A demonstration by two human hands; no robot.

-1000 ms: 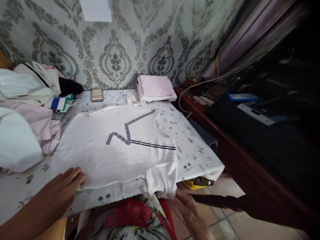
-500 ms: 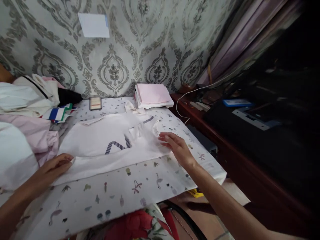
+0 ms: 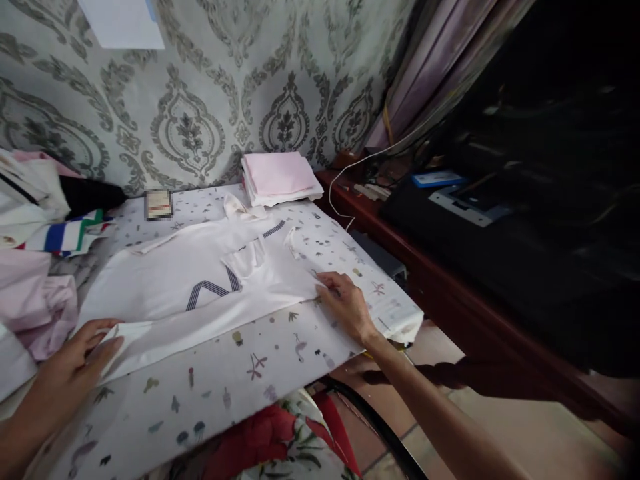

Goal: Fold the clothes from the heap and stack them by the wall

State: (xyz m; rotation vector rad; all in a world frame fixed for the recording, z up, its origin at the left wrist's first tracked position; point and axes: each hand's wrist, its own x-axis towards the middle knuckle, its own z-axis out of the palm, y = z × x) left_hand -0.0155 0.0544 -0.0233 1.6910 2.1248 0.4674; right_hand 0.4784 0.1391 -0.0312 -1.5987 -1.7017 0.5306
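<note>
A white garment (image 3: 165,273) with dark striped bands lies spread on a table covered by a patterned white cloth (image 3: 215,393). Its near edge is folded over in a long strip. My left hand (image 3: 83,353) pinches the strip's left end between thumb and fingers. At the right end, my right hand (image 3: 345,303) has thumb and fingertips closed on the garment's edge. The collar part stands up crumpled near the middle.
A folded stack with pink cloth on top (image 3: 280,175) sits at the back by the wall. Loose clothes (image 3: 35,280) are heaped at the left. A dark red desk (image 3: 450,300) with a white cable stands at the right.
The view has turned right, so things appear further left. My right hand has come down onto the garment's edge and closed there. My left hand still holds the left end.
</note>
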